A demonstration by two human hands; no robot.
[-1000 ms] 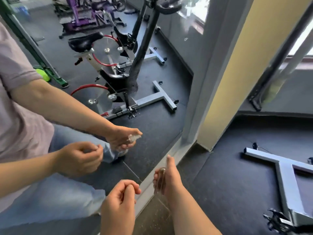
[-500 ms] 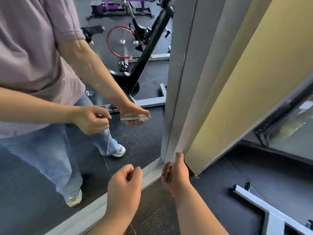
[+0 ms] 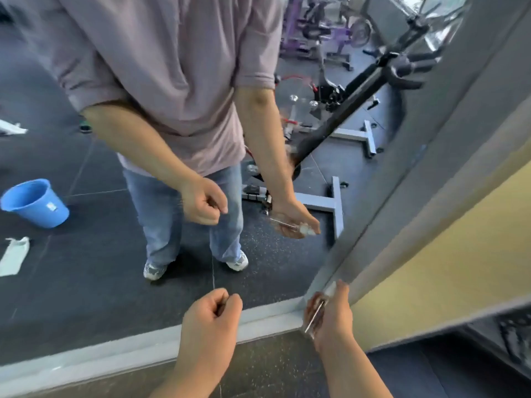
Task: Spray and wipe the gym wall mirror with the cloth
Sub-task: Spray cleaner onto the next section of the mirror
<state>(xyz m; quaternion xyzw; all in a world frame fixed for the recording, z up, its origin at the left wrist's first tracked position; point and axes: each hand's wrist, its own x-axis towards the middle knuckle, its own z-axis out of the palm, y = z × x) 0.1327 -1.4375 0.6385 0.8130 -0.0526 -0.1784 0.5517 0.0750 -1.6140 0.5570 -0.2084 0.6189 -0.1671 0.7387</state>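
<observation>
The wall mirror [image 3: 86, 297] fills most of the head view, and its grey frame [image 3: 115, 351] runs along the floor. My right hand [image 3: 336, 320] grips a small clear spray bottle [image 3: 316, 311] near the mirror's lower right corner, its white nozzle toward the glass. My left hand [image 3: 211, 320] is curled into a fist just in front of the bottom frame, and I see nothing in it. A white cloth [image 3: 14, 255] shows only as a reflection, lying on the floor at the far left. Both hands are reflected in the glass.
A blue bucket [image 3: 34, 202] is reflected beside the cloth. Exercise bikes [image 3: 359, 90] with grey steel feet are reflected behind me. A grey pillar edge and a yellow wall [image 3: 445, 254] adjoin the mirror on the right. The floor is dark rubber.
The view has swung left and up across the mirror, so the reflected bucket and cloth now show. Both hands keep the same hold and stay near the mirror's lower corner.
</observation>
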